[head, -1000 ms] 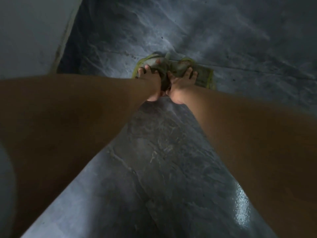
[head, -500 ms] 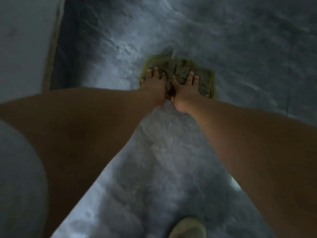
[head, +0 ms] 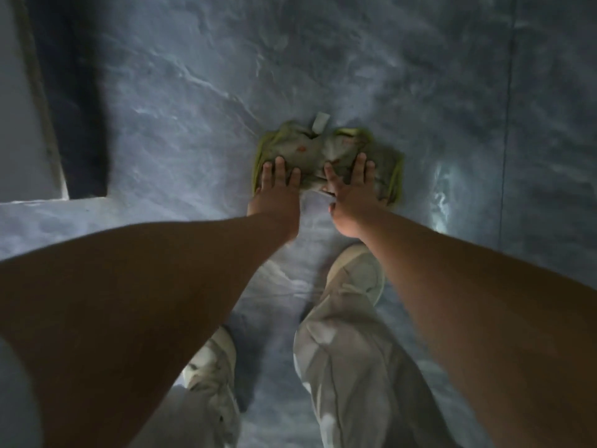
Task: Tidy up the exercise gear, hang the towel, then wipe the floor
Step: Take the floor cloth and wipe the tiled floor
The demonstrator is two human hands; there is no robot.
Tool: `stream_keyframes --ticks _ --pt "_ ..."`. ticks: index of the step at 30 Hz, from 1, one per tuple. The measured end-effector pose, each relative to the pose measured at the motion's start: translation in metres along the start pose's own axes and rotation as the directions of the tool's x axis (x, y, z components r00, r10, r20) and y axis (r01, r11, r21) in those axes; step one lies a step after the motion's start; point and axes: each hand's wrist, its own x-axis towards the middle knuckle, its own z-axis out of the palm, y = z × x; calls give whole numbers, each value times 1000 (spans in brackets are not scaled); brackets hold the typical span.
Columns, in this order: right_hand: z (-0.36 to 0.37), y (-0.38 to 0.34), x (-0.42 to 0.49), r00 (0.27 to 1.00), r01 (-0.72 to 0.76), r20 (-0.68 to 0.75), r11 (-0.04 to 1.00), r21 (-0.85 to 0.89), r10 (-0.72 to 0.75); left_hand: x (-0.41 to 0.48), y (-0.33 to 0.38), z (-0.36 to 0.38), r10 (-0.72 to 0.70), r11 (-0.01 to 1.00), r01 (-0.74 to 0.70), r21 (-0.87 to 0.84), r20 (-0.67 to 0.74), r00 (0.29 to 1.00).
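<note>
Two pale sneakers, right one (head: pixel 357 274) ahead of the left (head: pixel 211 360), on the grey marbled floor (head: pixel 181 101). Further out, left hand (head: pixel 276 192) and right hand (head: pixel 353 192) lie flat side by side, fingers spread, palms pressing the near edge of a green-edged cleaning cloth (head: pixel 323 150); nothing is pinched or gripped. Cloth sits bunched mid-floor, white tag (head: pixel 320 121) at its far edge. Likely soft, light, limp; it should slide easily on glossy tile. Best held by palm pressure across its middle.
</note>
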Motion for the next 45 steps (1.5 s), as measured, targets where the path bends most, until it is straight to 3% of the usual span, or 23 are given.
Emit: stream_keyframes --ticks 4,9,19,27,36,45 --pt "44 -7 -40 997 -52 60 996 76 48 -45 -10 34 -8 1000 6 28 85 996" --pt "89 -23 -73 996 -60 64 996 67 56 -81 -26 70 9 1000 -11 24 86 996" --pt "118 -36 -94 996 -76 47 997 -30 78 -108 -39 117 31 999 -31 -5 -6 999" --pt "137 -29 -118 998 -51 26 999 -2 51 -131 -31 151 24 999 -25 -22 -41 999" --pt "228 9 -205 997 -30 73 999 -27 32 -209 8 243 19 1000 -19 -10 67 998" --pt "338 46 -290 999 0 34 1000 -10 0 -286 42 348 4 995 -10 96 59 998"
